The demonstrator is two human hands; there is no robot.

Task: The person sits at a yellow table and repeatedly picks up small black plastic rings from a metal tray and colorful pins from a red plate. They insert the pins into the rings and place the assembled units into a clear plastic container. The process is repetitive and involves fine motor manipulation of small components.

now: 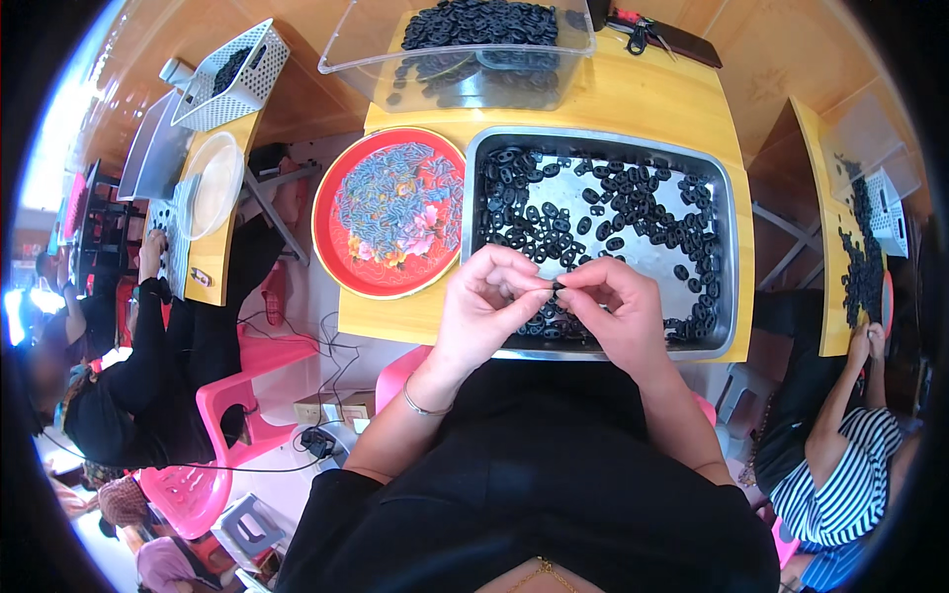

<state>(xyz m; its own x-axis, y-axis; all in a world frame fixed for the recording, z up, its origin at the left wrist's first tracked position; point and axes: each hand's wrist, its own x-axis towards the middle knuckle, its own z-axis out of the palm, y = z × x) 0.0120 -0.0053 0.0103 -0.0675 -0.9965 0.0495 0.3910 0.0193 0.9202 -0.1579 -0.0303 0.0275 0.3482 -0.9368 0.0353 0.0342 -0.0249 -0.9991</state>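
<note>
Over the near part of a metal tray (pixel 733 247), my left hand (pixel 494 301) and my right hand (pixel 621 308) meet fingertip to fingertip. Between their pinched thumbs and forefingers is a small black piece (pixel 559 286), mostly covered by the fingers. Many loose black oval pieces with two holes (pixel 615 243) lie in the tray, heaped at its left and right sides. To the left stands a round red tray (pixel 331 232) with a flower pattern, strewn with thin grey-blue pieces (pixel 381 188) too small to make out.
A clear plastic bin (pixel 578 44) of black pieces stands at the table's (pixel 643 109) far side. Scissors (pixel 641 38) lie at the far right corner. Co-workers sit at side tables: one dark sleeve (pixel 148 336) left, one striped shirt (pixel 840 474) right. A pink chair (pixel 232 400) is left.
</note>
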